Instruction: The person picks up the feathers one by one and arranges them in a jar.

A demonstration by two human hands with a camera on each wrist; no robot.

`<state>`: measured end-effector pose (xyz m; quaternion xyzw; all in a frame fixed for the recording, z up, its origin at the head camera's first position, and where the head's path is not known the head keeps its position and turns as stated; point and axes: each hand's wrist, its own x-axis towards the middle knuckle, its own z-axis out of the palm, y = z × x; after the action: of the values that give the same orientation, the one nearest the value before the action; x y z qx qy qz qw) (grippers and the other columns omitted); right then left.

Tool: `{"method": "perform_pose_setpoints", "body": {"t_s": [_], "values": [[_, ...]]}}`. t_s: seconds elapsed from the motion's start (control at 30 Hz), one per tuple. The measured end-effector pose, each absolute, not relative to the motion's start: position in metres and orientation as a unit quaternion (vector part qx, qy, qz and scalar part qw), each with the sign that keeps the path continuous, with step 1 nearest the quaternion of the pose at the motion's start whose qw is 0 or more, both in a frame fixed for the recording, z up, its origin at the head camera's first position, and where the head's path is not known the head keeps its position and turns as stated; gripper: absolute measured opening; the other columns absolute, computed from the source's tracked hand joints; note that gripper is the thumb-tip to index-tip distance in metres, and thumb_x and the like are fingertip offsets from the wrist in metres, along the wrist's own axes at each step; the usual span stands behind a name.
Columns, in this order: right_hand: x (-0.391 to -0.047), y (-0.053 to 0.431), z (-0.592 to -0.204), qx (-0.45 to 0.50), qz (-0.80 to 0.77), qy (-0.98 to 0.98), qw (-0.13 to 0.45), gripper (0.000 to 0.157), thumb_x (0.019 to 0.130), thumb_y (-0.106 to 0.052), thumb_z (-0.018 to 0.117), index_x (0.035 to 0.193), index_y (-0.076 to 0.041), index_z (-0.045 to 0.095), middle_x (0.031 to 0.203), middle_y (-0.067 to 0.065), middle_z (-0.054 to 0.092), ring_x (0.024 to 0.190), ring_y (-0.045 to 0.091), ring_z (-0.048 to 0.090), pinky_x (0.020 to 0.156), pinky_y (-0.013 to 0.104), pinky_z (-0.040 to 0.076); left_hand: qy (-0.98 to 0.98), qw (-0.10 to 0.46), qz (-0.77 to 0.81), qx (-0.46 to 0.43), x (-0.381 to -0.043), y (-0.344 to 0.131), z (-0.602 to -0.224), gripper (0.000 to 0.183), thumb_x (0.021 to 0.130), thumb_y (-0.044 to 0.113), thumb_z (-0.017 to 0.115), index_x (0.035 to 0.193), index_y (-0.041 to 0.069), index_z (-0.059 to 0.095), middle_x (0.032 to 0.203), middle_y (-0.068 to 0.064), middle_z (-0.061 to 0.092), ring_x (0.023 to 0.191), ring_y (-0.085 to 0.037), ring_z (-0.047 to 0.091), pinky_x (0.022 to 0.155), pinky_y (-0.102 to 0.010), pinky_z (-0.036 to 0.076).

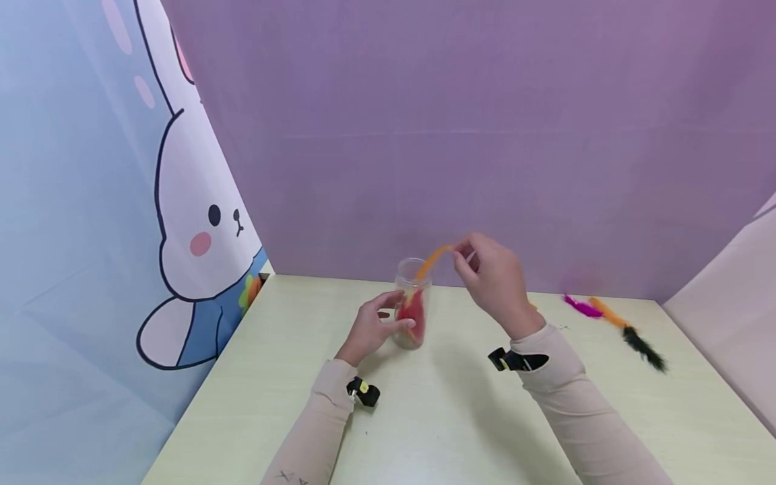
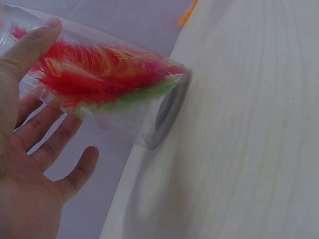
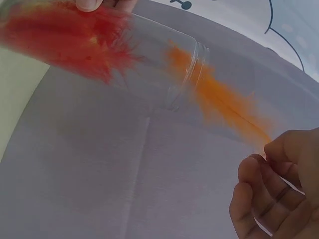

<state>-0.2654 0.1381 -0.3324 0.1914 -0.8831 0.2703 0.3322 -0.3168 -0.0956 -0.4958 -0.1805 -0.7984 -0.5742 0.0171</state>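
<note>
1 pale tbl (image 1: 424,431), purple backdrop (image 1: 485,135) behind; L hand (image 1: 371,327) grips jar (image 1: 405,277), R hand (image 1: 494,283) pinches orange feather (image 3: 224,107).

jar (image 1: 425,306): one. hands (image 1: 494,283): two. wristbands (image 1: 520,360): two. table (image 1: 424,421): one. held feather (image 3: 227,107): one. loose feathers (image 1: 644,347): at least three. jarred feathers (image 2: 102,69): several, exact count indeterminable.

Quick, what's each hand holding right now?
Left hand: holding the clear jar.
Right hand: pinching an orange feather by one end, its other end inside the jar's mouth.

The held feather (image 3: 224,107) is orange — jarred feathers (image 2: 102,72) red, green.
</note>
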Motion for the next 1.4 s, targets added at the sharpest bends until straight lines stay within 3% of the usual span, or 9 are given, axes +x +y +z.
{"method": "perform_pose_setpoints", "body": {"t_s": [0.27,0.97,1.4], "values": [[-0.264,0.131,-0.329,0.227,0.206,-0.895,0.323,0.004,0.096,-0.012,0.067,0.097,-0.010,0.069,0.088,0.004,0.072,0.069,0.017,0.067,0.057,0.035,0.055,-0.804,0.016,-0.566,-0.182,-0.318,-0.096,-0.495,0.069,0.081,0.034,0.088,0.143,0.022,0.060,0.136,-0.001,0.068,0.124,-0.022,0.062,0.102,-0.044,0.055],[-0.261,0.119,-0.330,0.250,0.229,-0.908,0.248,0.007,0.097,-0.017,0.069,0.103,-0.014,0.069,0.089,-0.002,0.069,0.068,0.012,0.063,0.058,0.027,0.052,-0.800,0.013,-0.570,-0.185,-0.318,-0.096,-0.496,0.071,0.080,0.040,0.088,0.142,0.022,0.060,0.132,-0.002,0.069,0.123,-0.022,0.062,0.103,-0.046,0.054],[-0.273,0.125,-0.341,0.174,0.304,-0.916,0.196,0.018,0.100,-0.020,0.065,0.112,-0.008,0.069,0.097,0.007,0.074,0.078,0.022,0.068,0.069,0.038,0.059,-0.800,0.010,-0.571,-0.181,-0.318,-0.096,-0.495,0.071,0.079,0.038,0.088,0.142,0.021,0.061,0.133,-0.001,0.069,0.125,-0.023,0.062,0.103,-0.046,0.054]]}}
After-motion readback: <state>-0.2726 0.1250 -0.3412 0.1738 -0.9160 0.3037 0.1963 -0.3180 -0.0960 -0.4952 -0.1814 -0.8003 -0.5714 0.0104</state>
